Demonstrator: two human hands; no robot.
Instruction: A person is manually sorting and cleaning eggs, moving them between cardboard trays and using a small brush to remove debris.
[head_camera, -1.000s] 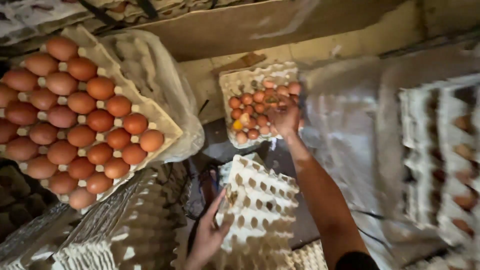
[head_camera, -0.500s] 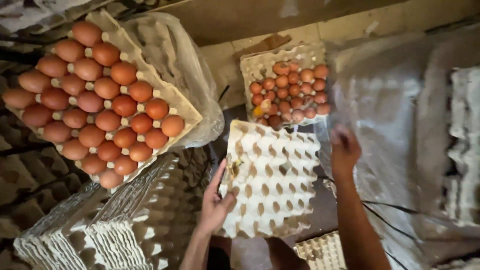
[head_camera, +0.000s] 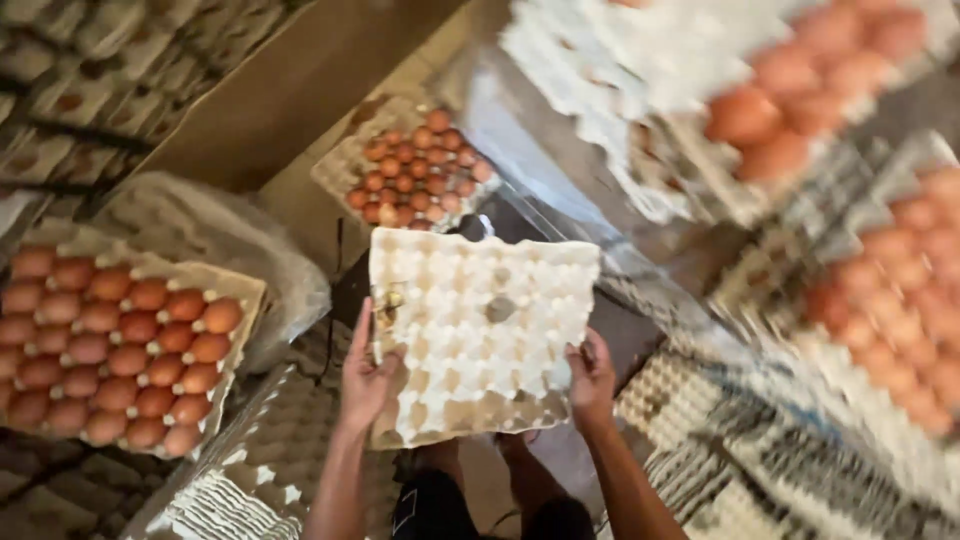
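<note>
Eggs (head_camera: 880, 290) right blurred; tray (head_camera: 480, 335) hides palms.

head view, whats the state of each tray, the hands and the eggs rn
empty egg tray: no eggs in it, stained, held up at both side edges
left hand: gripping the tray's left edge
right hand: gripping the tray's right edge
tray of brown eggs: nearly full, resting at left
far tray: partly filled
trays at right: loaded with eggs, blurred

Full egg tray (head_camera: 115, 345) left; smaller egg tray (head_camera: 415, 170) beyond; blurred eggs (head_camera: 890, 290) right.
</note>
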